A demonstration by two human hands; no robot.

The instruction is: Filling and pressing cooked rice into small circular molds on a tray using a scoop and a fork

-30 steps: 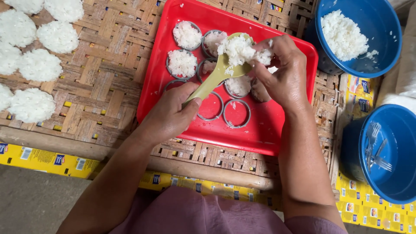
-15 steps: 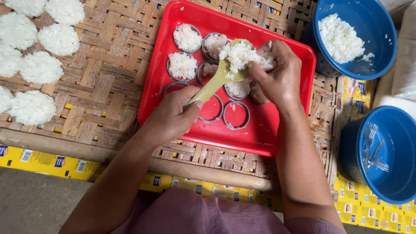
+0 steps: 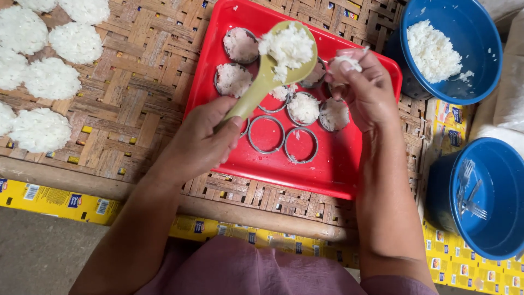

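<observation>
**Rice scoop raised over the red tray**

Your left hand [image 3: 199,145] is closed around the handle of the green rice scoop [image 3: 271,71], which tilts up over the middle of the red tray [image 3: 333,175] with a heap of cooked rice [image 3: 289,46] in its bowl. Your right hand [image 3: 365,90] hovers just beside the scoop, over the tray's right side, its fingertips [image 3: 349,60] pinched on a small clump of rice. On the tray lie round metal ring moulds [image 3: 300,145]: those toward the far edge are filled with rice, the two nearest you are bare. The tray rests on a woven bamboo mat [image 3: 131,93]. Pressed rice discs [image 3: 41,128] lie along the mat's left edge. At the far right corner stands a blue bowl of rice [image 3: 453,52]; near the right edge sits a blue basin [image 3: 491,196] holding forks
</observation>
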